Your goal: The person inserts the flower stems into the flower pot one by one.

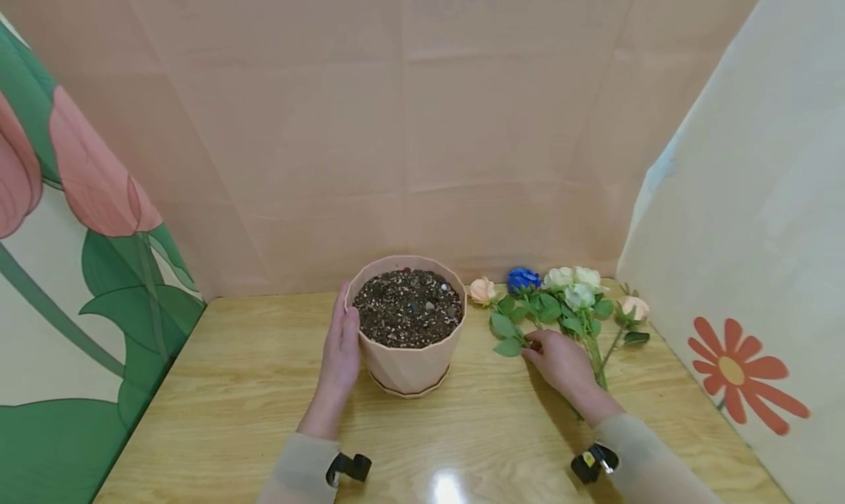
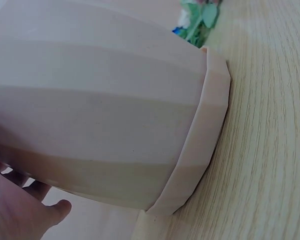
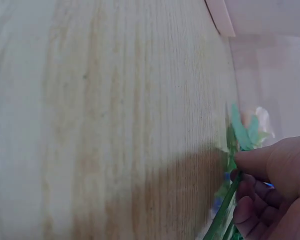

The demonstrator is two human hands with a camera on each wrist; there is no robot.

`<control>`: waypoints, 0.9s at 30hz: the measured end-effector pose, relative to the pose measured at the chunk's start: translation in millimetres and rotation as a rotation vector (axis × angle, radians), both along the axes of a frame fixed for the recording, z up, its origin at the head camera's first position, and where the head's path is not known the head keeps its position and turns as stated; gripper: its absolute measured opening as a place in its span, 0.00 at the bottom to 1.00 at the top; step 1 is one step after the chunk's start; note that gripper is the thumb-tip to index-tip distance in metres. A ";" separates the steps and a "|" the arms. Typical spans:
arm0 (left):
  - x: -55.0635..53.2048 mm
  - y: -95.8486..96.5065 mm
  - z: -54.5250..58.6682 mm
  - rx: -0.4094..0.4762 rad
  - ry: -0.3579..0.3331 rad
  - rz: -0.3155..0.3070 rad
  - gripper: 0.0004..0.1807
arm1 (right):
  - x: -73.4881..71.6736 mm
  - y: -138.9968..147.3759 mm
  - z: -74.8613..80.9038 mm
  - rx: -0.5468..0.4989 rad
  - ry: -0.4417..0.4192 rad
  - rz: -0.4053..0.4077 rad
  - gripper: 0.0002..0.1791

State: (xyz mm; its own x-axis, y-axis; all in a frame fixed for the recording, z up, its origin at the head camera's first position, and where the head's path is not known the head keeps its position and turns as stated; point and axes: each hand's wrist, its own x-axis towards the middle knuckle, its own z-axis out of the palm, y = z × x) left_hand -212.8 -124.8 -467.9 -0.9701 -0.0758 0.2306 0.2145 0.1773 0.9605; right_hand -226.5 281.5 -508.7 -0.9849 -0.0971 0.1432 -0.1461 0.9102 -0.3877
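Note:
A pale pink flowerpot (image 1: 409,368) filled with dark, speckled soil (image 1: 405,309) stands upright on its saucer (image 2: 192,170). My left hand (image 1: 340,342) lies along the pot's left side, fingers extended against the wall near the rim. To the right of the pot, my right hand (image 1: 561,361) pinches a green flower stem (image 3: 225,207) between thumb and fingertips. Leaves (image 1: 507,335) spread just beyond those fingers. Around them lie artificial flowers: a peach rose (image 1: 482,291), a blue rose (image 1: 524,279), white blooms (image 1: 577,287) and another peach rose (image 1: 634,309).
Everything rests on a light wooden table (image 1: 231,386). A plain pinkish cloth (image 1: 396,122) hangs along its back edge. On the left is a tulip-printed panel (image 1: 92,174); a white panel (image 1: 746,218) with a red flower print borders the right side.

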 end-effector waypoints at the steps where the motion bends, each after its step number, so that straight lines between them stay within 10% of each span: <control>1: 0.0 -0.2 -0.1 0.001 0.003 -0.002 0.32 | 0.7 -0.2 0.1 -0.004 0.004 -0.001 0.17; 14: -0.5 -0.2 0.6 -0.004 0.003 -0.005 0.32 | 5.5 4.9 7.1 -0.157 -0.004 -0.015 0.19; 27: -1.3 -0.9 -1.3 0.001 0.011 -0.011 0.33 | 19.0 -13.0 54.9 -0.336 0.054 -0.032 0.21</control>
